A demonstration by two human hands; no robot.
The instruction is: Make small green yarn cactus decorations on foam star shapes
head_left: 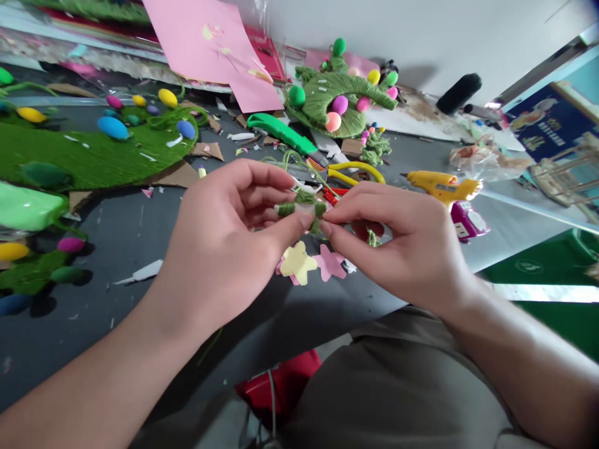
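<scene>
Between my two hands is a small star-like piece wrapped in green yarn [305,197], with a pale middle. My left hand [229,231] grips it from the left, thumb laid across its front. My right hand [397,234] pinches its right tip between thumb and fingers. Just below it on the table lie a yellow paper star [298,263] and a pink paper star [331,262]. Behind the hands are a green utility knife [283,133] and yellow-handled scissors [355,171]. Part of the held piece is hidden by my fingers.
A yellow glue gun [442,186] stands at the right. Green yarn-covered shapes with coloured pom-poms, one large piece [93,153] at left and another [322,103] at the back, lie on the dark table. Pink paper [201,43] and scraps lie behind. A green bin [543,262] stands right.
</scene>
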